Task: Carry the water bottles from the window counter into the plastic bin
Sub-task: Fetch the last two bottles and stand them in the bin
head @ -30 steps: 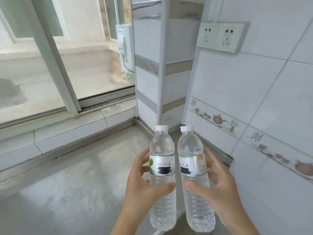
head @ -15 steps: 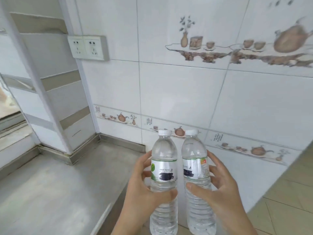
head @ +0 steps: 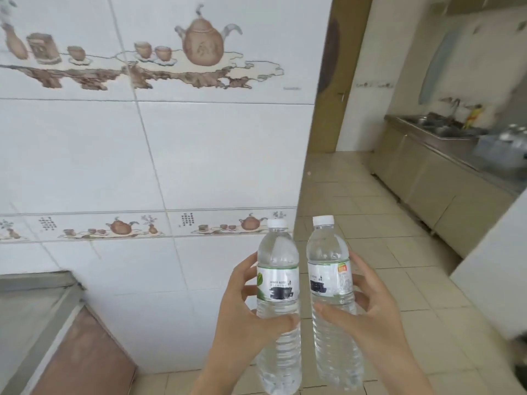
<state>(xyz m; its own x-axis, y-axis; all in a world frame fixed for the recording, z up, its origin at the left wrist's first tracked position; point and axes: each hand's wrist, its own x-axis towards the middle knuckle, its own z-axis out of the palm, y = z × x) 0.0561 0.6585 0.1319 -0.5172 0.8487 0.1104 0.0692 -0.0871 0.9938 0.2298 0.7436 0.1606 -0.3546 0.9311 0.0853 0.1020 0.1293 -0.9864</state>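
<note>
I hold two clear water bottles upright, side by side, in front of me. My left hand [head: 245, 312] is wrapped around the left bottle [head: 278, 280], which has a white cap and a white label with a green leaf. My right hand [head: 368, 312] grips the right bottle [head: 328, 277], also white-capped with a white label. At the far right, blurred, a clear plastic bin [head: 502, 151] with several bottles inside sits on the steel counter [head: 445, 143]. The window counter's end [head: 31, 312] shows at lower left.
A white tiled wall [head: 156, 155] with teapot pictures fills the left and ends at a corner near the middle. Beige floor tiles [head: 370, 223] stretch toward a brown door [head: 336, 81]. Steel cabinets with a sink [head: 427, 121] line the right side. A white surface [head: 496, 275] juts in at right.
The view has swung right, away from the window and its counter, toward the open kitchen floor and steel counter. Both hands keep the same grip on the bottles.
</note>
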